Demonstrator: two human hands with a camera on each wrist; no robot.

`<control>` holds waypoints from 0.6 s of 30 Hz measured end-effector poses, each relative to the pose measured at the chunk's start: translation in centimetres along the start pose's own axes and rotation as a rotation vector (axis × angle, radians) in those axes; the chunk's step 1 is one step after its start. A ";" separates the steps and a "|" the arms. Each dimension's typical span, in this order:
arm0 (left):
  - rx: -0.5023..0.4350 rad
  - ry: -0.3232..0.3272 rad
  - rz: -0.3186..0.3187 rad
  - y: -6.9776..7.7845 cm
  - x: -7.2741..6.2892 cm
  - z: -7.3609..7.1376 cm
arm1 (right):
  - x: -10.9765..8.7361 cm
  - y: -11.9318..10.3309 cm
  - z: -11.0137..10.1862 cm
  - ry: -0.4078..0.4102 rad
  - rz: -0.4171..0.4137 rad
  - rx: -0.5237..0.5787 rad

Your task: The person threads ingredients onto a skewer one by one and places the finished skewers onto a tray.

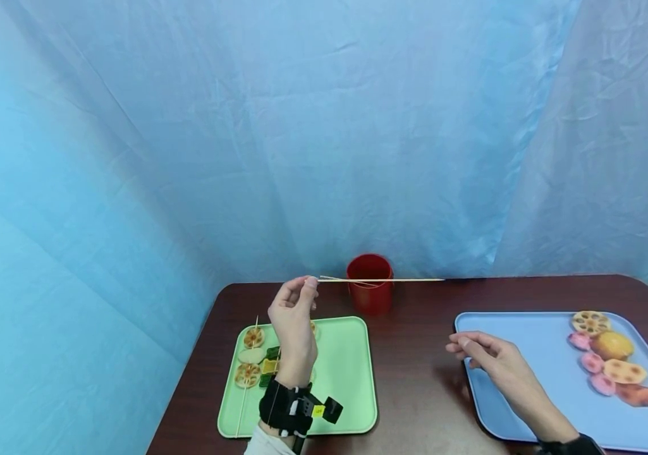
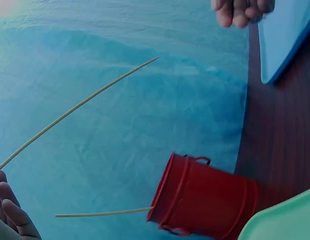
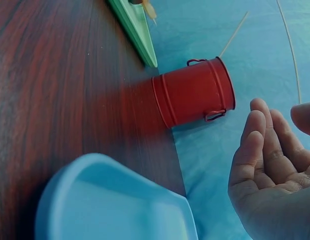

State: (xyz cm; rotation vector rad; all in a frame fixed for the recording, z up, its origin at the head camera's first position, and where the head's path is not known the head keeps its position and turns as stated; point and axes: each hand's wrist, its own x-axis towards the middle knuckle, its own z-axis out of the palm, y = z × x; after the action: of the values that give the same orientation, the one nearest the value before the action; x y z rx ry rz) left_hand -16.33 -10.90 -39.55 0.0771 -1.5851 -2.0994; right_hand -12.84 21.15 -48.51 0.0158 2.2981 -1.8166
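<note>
My left hand (image 1: 294, 325) pinches one end of a thin wooden skewer (image 1: 415, 280), which it holds level above the table. The skewer's pointed tip is toward the right. Behind it stands a red bucket (image 1: 370, 300) with another skewer (image 2: 105, 213) sticking out of its mouth. My right hand (image 1: 497, 370) hovers over the left edge of the blue tray (image 1: 540, 392) with nothing in it. In the right wrist view its fingers (image 3: 270, 145) are loosely bent and apart from the thumb.
On the left is a green tray (image 1: 346, 379) with skewered food pieces, including lotus root slices (image 1: 248, 375), partly behind my left forearm. Along the blue tray's right side lie a lotus root slice (image 1: 591, 323), a yellow lump (image 1: 612, 346) and several pink pieces. A blue curtain (image 1: 358, 126) hangs behind.
</note>
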 end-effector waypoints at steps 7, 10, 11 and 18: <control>-0.079 -0.016 -0.104 -2.1 -1.4 0.6 | 0.1 -0.5 0.9 0.007 -0.092 0.092; -0.097 -0.027 -0.165 -3.1 -2.2 0.7 | 0.0 -0.7 1.5 -0.014 -0.129 0.157; -0.102 -0.028 -0.184 -3.4 -2.4 0.7 | 0.0 -0.8 1.7 -0.022 -0.132 0.186; -0.157 -0.031 -0.321 -5.2 -3.7 0.5 | 0.1 -1.3 2.5 -0.059 -0.050 0.448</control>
State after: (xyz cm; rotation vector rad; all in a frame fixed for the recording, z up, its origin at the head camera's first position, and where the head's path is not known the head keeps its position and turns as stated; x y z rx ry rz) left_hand -15.15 -7.89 -45.06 0.2613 -1.5000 -2.4741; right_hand -12.73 18.47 -47.84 -0.0254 1.8224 -2.2840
